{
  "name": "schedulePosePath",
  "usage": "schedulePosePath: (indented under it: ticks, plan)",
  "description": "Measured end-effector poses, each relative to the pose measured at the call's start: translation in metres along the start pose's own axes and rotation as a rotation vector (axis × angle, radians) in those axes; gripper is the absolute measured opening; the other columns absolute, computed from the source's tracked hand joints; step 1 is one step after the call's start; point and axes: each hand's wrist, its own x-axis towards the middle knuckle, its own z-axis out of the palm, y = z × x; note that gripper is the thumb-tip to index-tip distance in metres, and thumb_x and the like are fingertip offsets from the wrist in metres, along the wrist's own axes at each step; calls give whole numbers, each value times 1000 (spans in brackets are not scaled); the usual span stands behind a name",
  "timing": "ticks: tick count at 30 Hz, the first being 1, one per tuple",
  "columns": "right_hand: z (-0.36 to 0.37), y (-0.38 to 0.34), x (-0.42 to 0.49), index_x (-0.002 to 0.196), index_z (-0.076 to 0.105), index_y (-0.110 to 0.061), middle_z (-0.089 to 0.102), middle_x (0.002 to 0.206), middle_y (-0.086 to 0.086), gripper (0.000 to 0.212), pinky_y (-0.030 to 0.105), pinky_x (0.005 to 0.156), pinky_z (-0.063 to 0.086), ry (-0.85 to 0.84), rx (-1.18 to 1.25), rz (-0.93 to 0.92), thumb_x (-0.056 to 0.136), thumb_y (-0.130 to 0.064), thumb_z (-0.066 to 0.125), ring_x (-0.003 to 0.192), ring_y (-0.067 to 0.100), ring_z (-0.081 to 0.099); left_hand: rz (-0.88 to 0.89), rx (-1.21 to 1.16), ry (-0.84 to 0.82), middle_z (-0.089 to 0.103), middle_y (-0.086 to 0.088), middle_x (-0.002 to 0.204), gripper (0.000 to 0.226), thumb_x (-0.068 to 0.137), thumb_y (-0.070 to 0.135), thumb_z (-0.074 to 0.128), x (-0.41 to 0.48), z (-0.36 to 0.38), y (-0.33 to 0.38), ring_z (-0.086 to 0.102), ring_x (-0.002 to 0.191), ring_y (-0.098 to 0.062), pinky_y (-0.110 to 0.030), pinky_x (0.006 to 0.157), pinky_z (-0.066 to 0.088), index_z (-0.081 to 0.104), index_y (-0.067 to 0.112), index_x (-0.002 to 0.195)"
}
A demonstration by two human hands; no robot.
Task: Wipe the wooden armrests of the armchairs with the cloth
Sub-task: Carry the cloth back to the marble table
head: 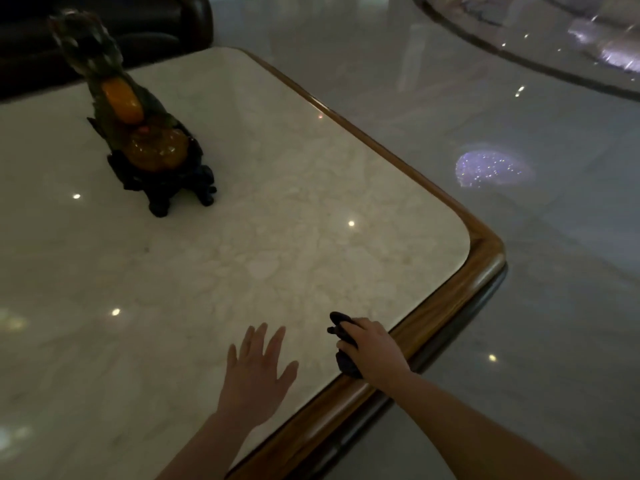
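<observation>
My right hand (372, 348) is closed over a dark cloth (341, 327), which lies bunched on the marble tabletop just inside the wooden rim (446, 299) near the front right corner. My left hand (258, 368) hovers flat over the marble to the left of the cloth, fingers spread, holding nothing. A dark upholstered armchair (145, 26) shows at the top left behind the table; its armrests are too dark to make out.
A carved ornament (145, 133) with orange stones on a dark stand sits on the marble table (277, 202) toward the far left. Glossy grey floor (519, 237) lies to the right, with a curved dark border (519, 60) at the top right.
</observation>
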Motion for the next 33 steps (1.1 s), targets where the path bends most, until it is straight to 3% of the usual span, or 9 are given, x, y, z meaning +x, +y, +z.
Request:
schedulePosePath:
  ticks: [8, 13, 16, 18, 23, 27, 30, 33]
  plan:
    - [69, 26, 64, 144, 42, -21, 34, 153, 1, 41, 35, 109, 34, 72, -287, -71, 106, -33, 33, 127, 26, 37, -58, 92, -63, -4, -7, 166, 88, 79, 72, -9, 54, 92, -39, -10, 151, -32, -61, 118, 5, 1, 33, 156]
    - [82, 36, 83, 146, 43, -20, 36, 155, 5, 45, 37, 107, 40, 210, -193, 35, 104, -36, 44, 130, 29, 37, -79, 51, -66, -17, -5, 165, 82, 81, 77, -5, 79, 133, -26, -19, 149, -33, -66, 115, 3, -10, 39, 153]
    - [92, 39, 93, 145, 45, -20, 36, 156, 6, 48, 40, 106, 41, 175, -156, 7, 103, -43, 43, 133, 29, 35, -99, 28, -113, -21, -5, 164, 83, 81, 80, 2, 87, 152, -23, -21, 148, -33, -69, 113, 2, -13, 41, 152]
    - [99, 41, 95, 151, 36, -23, 30, 160, 5, 57, 43, 108, 39, 77, -203, -5, 102, -52, 39, 138, 29, 30, -95, 46, -129, -22, -8, 163, 88, 80, 81, 6, 86, 161, -25, -21, 148, -36, -71, 112, 2, -11, 37, 154]
    - [102, 46, 92, 153, 31, -27, 19, 165, 3, 66, 46, 114, 33, 6, -166, 34, 97, -60, 41, 145, 28, 21, -47, 86, -102, 6, -20, 163, 88, 85, 75, 17, 80, 160, -24, 8, 148, -47, -78, 104, 20, 11, 25, 156]
    - [89, 44, 86, 153, 32, -23, 24, 161, 3, 70, 44, 115, 33, 54, -117, 29, 96, -64, 38, 144, 26, 22, -63, 111, -161, -24, -13, 162, 88, 86, 78, 15, 87, 159, -26, -19, 147, -40, -72, 111, 6, -21, 32, 151]
    - [75, 43, 80, 153, 32, -21, 28, 160, 4, 71, 42, 115, 32, 87, -122, 21, 97, -64, 37, 144, 26, 24, -103, 61, -177, -17, -7, 164, 86, 87, 78, 19, 94, 145, -26, -15, 149, -34, -68, 114, 7, -16, 35, 152]
    - [54, 39, 75, 151, 35, -21, 33, 159, 5, 67, 42, 114, 34, 115, -86, 27, 98, -61, 39, 143, 26, 26, -100, 98, -142, -12, -6, 165, 85, 85, 79, 10, 98, 126, -22, -10, 150, -33, -65, 115, 5, -16, 35, 152]
